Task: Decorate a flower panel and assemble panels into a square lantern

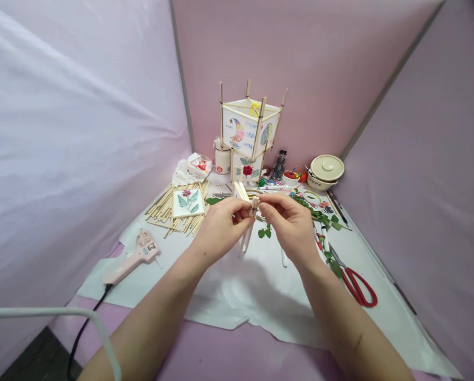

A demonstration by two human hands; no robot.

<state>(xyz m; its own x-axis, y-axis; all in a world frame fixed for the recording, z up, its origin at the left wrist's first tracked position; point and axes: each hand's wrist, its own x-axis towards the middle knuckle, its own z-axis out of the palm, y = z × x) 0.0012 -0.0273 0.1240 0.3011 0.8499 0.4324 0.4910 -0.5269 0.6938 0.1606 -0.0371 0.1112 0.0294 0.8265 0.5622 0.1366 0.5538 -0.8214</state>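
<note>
My left hand (221,227) is closed around a small bundle of wooden sticks (242,193), held upright above the white sheet (237,286). My right hand (290,225) pinches a small wooden clothespin (254,205) against the bundle, thumb and forefinger pressed together. Both hands meet at the middle of the view, fingertips almost touching. Behind them stands a paper lantern (249,132) with a stick frame and painted panels.
A pink glue gun (135,257) with a black cord lies at the left. Loose sticks and a flower panel (188,203) lie behind it. Red scissors (358,287), a green leafy vine (320,217), markers, a lidded pot (326,170) and a white cup (222,159) are at the right and back.
</note>
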